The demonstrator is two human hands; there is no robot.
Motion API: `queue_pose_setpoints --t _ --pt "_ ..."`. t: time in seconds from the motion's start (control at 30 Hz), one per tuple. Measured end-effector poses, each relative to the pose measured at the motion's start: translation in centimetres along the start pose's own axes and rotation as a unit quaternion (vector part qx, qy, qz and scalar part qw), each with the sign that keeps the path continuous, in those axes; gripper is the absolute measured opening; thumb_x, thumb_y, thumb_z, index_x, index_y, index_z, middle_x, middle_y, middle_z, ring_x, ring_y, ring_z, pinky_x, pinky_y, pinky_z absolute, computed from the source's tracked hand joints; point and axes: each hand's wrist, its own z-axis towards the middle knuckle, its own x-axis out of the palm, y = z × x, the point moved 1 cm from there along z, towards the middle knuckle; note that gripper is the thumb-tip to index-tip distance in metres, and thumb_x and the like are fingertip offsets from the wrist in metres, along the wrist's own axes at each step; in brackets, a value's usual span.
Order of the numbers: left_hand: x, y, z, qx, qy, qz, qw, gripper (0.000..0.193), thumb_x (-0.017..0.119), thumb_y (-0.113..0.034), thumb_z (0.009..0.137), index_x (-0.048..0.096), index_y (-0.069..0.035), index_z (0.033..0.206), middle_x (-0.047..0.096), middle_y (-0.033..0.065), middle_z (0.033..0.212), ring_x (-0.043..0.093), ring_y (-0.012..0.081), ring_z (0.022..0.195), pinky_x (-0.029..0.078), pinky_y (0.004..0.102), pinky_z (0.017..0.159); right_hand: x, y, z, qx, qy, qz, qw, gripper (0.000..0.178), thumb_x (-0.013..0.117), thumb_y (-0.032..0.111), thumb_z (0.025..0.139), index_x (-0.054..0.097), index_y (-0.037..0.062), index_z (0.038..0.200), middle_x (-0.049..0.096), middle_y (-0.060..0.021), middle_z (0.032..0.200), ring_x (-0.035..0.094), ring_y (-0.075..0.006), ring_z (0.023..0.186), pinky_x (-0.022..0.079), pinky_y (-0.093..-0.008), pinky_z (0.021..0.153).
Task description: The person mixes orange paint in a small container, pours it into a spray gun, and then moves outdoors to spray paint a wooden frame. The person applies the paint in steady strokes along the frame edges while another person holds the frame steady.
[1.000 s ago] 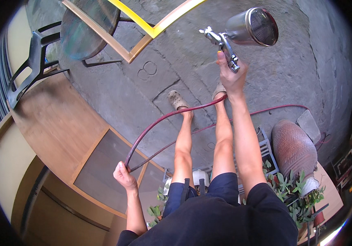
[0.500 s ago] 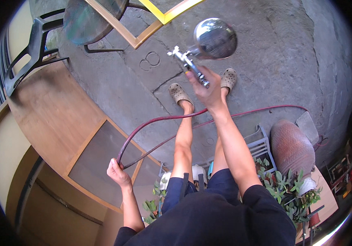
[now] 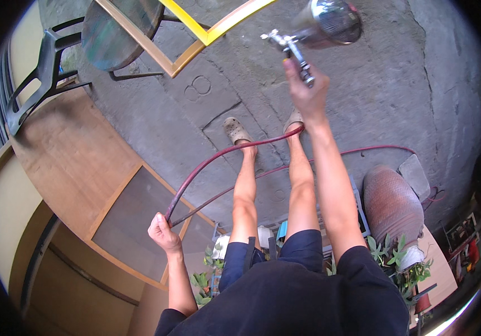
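Observation:
My right hand (image 3: 310, 92) is wrapped round the grip of a silver spray gun (image 3: 296, 49), held out over the floor with its nozzle turned to the left. A shiny metal cup (image 3: 333, 23) sits on the gun at its right. From below that hand a dark red air hose (image 3: 218, 157) curves across to my left hand (image 3: 165, 232), which is closed round a bend of it near the wooden panel. Ahead at the top stands a wooden frame (image 3: 181, 59), partly coated bright yellow; it is apart from the gun and runs out of view.
Behind the frame is a round paint-stained stool (image 3: 114, 39). A dark plastic chair (image 3: 41, 73) stands at the left above a wooden panel (image 3: 78, 140). To my right are a big brown ribbed jar (image 3: 391, 204) and leafy plants (image 3: 400, 257). The hose trails over the concrete floor (image 3: 375, 112).
My right hand has moved the spray gun up and to the right, drawing the hose along. My left hand keeps its hold with little movement. The frame sits slightly lower and further left in view.

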Motion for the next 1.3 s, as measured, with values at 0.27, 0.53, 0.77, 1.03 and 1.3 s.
queue_pose_setpoints --t 0.27,0.53,0.77,1.03,1.3 --pt "6.9 -8.1 0.1 0.059 0.065 -0.003 0.996 0.046 0.048 -0.022 0.106 0.039 -0.004 0.064 0.037 0.0010 0.059 0.034 0.0103 0.055 0.024 0.0316 0.051 -7.7 -5.1 11.3 -0.071 -0.133 -0.018 0.988 0.037 0.073 0.038 0.097 0.074 0.0032 0.084 0.063 -0.0010 0.060 0.058 -0.0093 0.057 0.043 -0.0283 0.053" --pt "12.5 -13.9 -0.9 0.097 0.130 -0.023 0.986 0.047 0.050 -0.022 0.104 0.041 -0.001 0.063 0.039 0.0035 0.058 0.038 0.0124 0.053 0.026 0.0316 0.051 -18.6 -4.0 21.2 -0.025 -0.198 -0.079 0.977 0.044 0.072 0.043 0.097 0.072 -0.0007 0.096 0.070 -0.0062 0.070 0.053 -0.0085 0.041 0.037 -0.0264 0.037" --pt "12.6 -14.1 0.6 0.085 0.100 -0.046 0.990 0.044 0.053 -0.019 0.102 0.041 0.000 0.064 0.035 0.0066 0.057 0.036 0.0173 0.051 0.026 0.0355 0.050 -19.0 -1.1 20.7 -0.005 -0.195 -0.051 0.979 0.042 0.068 0.041 0.100 0.071 0.0000 0.095 0.070 -0.0063 0.073 0.051 -0.0084 0.040 0.035 -0.0258 0.036" --pt "6.5 -8.8 3.8 0.052 0.050 -0.011 0.997 0.046 0.050 -0.022 0.105 0.038 -0.003 0.064 0.037 0.0010 0.059 0.035 0.0100 0.055 0.024 0.0316 0.051 -9.4 -1.9 9.7 0.026 -0.100 0.006 0.995 0.040 0.071 0.040 0.098 0.072 0.0024 0.087 0.067 -0.0042 0.067 0.051 -0.0069 0.044 0.034 -0.0263 0.040" --pt "-0.3 -1.7 5.6 0.002 0.023 -0.025 0.999 0.047 0.048 -0.022 0.106 0.039 -0.004 0.064 0.036 0.0016 0.059 0.034 0.0102 0.055 0.024 0.0308 0.052 -1.9 0.7 -0.9 0.038 -0.034 -0.029 0.998 0.031 0.076 0.029 0.095 0.071 -0.0006 0.089 0.063 -0.0062 0.064 0.055 -0.0109 0.057 0.042 -0.0315 0.053"
